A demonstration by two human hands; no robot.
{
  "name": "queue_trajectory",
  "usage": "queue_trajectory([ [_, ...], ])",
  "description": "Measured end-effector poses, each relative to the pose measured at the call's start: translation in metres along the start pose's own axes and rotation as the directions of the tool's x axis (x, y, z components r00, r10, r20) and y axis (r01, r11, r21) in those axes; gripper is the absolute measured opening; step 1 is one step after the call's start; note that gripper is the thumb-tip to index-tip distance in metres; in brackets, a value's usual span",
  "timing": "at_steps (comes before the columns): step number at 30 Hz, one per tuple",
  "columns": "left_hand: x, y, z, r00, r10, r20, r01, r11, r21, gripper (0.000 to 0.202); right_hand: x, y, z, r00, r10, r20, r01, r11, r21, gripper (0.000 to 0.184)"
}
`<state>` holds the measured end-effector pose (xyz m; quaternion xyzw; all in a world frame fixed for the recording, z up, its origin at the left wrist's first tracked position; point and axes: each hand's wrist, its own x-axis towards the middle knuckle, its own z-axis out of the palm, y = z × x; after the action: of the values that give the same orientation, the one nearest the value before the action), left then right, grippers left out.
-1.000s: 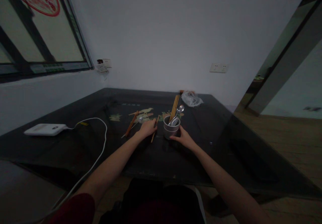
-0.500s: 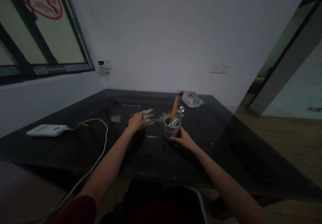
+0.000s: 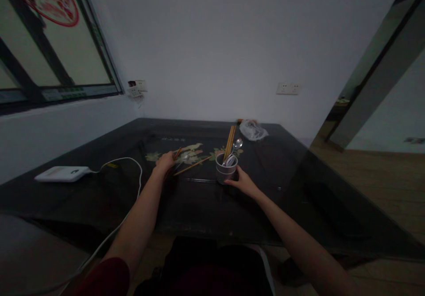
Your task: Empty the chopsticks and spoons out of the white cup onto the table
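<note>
We note the cup [image 3: 223, 175] upright on the dark surface [image 3: 206, 212], a little right of centre and directly in front of us. Our right hand [image 3: 245, 181] has its grip closed about the cup's right side, thumb low on the front; we judge this is to steady it, since the chopsticks [image 3: 229, 142] and spoon [image 3: 238, 144] standing inside lean well above the rim and could make it top-heavy. Our left hand [image 3: 163, 161] is at the brown chopsticks [image 3: 178, 153], over their middle; whether that grip is closed on them we cannot tell, as the fingers' undersides are hidden. Just beside it lies a loose spoon [image 3: 186, 157], partly lost against the printed flowers. A single chopstick [image 3: 192, 165] lies slantwise between left hand and cup, across the direct path. The white cable [image 3: 141, 176] of the power bank [image 3: 63, 174] loops close by our left forearm and might snag. The plastic bag [image 3: 253, 130] sits behind the cup, near the wall, obstructing neither hand.
</note>
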<state>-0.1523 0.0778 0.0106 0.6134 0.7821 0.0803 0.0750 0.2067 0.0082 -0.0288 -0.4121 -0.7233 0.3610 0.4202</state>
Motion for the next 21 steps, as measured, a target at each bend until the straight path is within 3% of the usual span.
queue_trajectory([
  [9, 0.012, -0.007, 0.001, 0.997, 0.063, 0.049, -0.062, 0.998, -0.01, 0.036, 0.0, -0.002, 0.0, 1.0, -0.004, 0.0, 0.004, 1.0, -0.003, 0.073],
  [21, 0.001, 0.016, 0.011, 0.98, 0.196, 0.023, -0.195, 0.981, -0.022, 0.023, -0.001, -0.004, -0.001, 1.0, 0.006, 0.005, -0.006, 1.0, 0.015, 0.07],
])
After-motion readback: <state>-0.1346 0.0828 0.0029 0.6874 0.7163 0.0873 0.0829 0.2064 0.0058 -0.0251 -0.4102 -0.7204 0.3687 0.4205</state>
